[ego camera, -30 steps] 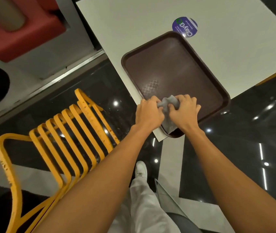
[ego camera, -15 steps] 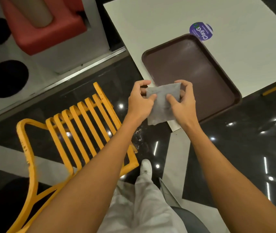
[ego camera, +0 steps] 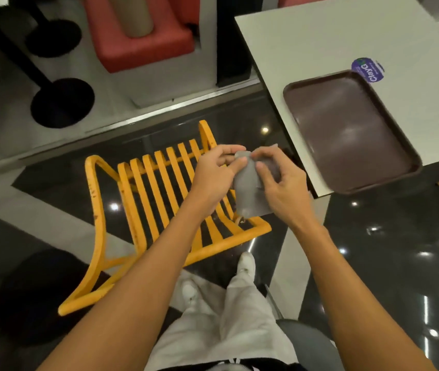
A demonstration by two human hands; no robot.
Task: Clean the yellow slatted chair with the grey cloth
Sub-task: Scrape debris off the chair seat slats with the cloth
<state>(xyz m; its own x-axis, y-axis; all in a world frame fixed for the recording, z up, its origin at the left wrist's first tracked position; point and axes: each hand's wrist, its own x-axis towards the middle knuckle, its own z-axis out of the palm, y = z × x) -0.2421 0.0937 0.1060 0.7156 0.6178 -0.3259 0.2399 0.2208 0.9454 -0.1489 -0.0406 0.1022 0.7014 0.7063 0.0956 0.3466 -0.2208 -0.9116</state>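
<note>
The yellow slatted chair stands on the dark glossy floor below and left of my hands, its slats running away from me. I hold the grey cloth in the air above the chair's right edge. My left hand pinches the cloth's top left part between thumb and fingers. My right hand pinches its top right part, and the cloth hangs down between the two hands.
A white table stands at the right with a dark brown tray and a purple sticker on it. A red seat and black round table bases lie beyond the chair. My legs and white shoes are below.
Both hands lifted the cloth off the tray's near corner and carried it left, over the chair. The view swung left, bringing the whole chair into sight.
</note>
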